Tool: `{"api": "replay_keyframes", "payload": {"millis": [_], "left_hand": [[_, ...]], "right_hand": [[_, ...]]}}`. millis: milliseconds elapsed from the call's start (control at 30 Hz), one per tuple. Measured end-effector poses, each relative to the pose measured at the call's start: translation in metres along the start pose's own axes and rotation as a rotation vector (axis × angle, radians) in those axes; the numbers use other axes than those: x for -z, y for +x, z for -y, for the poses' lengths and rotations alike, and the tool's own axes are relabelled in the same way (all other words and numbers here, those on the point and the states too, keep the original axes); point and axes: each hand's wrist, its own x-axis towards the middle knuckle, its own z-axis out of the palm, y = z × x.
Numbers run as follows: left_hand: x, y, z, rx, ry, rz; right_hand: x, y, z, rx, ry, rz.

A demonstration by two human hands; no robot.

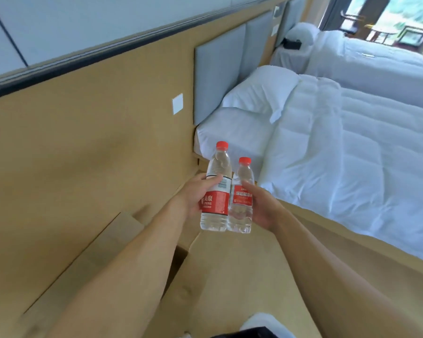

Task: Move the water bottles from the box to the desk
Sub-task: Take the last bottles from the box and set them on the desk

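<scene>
Two water bottles are held upright in the air, side by side and touching along their sides, above an open cardboard box (122, 230) whose flaps are seen below the forearms. The left bottle (216, 189) is gripped by the left hand (195, 196), the thumb curled across the top of its red label and the fingers wrapped behind. The right bottle (241, 198), set a little lower, is held by the right hand (261, 206), with the thumb laid along its side and the other fingers hidden behind it. Both bottles are clear, with red caps and red labels, and appear full. The hands are close together, parted only by the two bottles. Neither bottle is in the box, and no desk surface can be made out. A tan wall panel (83, 147) with a white switch (177, 103) is seen at the left. A bed (340, 147) with white bedding and pillows lies at the right, with a second bed (366, 64) beyond it.
</scene>
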Motion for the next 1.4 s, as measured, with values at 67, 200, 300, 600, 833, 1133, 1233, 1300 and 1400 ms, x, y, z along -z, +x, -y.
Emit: {"api": "replay_keyframes", "payload": {"millis": [67, 200, 300, 600, 833, 1133, 1233, 1300, 1400], "left_hand": [[-0.036, 0.011, 0.003, 0.025, 0.029, 0.024], [-0.122, 0.031, 0.018, 0.111, 0.054, 0.169], [-0.191, 0.048, 0.039, 0.149, 0.129, 0.305], [-0.405, 0.082, 0.115, 0.212, 0.33, 0.595], [-0.559, 0.077, 0.178, 0.245, 0.484, 0.801], [-0.703, 0.076, 0.239, 0.329, 0.593, 1.006], [-0.749, 0.086, 0.255, 0.351, 0.621, 1.128], [-0.78, 0.096, 0.263, 0.341, 0.671, 1.176], [-0.829, 0.121, 0.274, 0.344, 0.757, 1.196]], "right_hand": [[0.031, -0.021, 0.002, 0.036, 0.045, -0.055], [0.103, -0.071, 0.006, 0.087, 0.131, -0.178], [0.163, -0.115, 0.007, 0.11, 0.177, -0.275], [0.329, -0.259, 0.005, 0.2, 0.289, -0.522], [0.429, -0.367, -0.021, 0.139, 0.244, -0.828], [0.514, -0.453, -0.053, 0.187, 0.422, -1.075], [0.544, -0.47, -0.052, 0.204, 0.474, -1.148], [0.567, -0.478, -0.047, 0.209, 0.488, -1.187], [0.603, -0.487, -0.033, 0.221, 0.518, -1.245]]}}
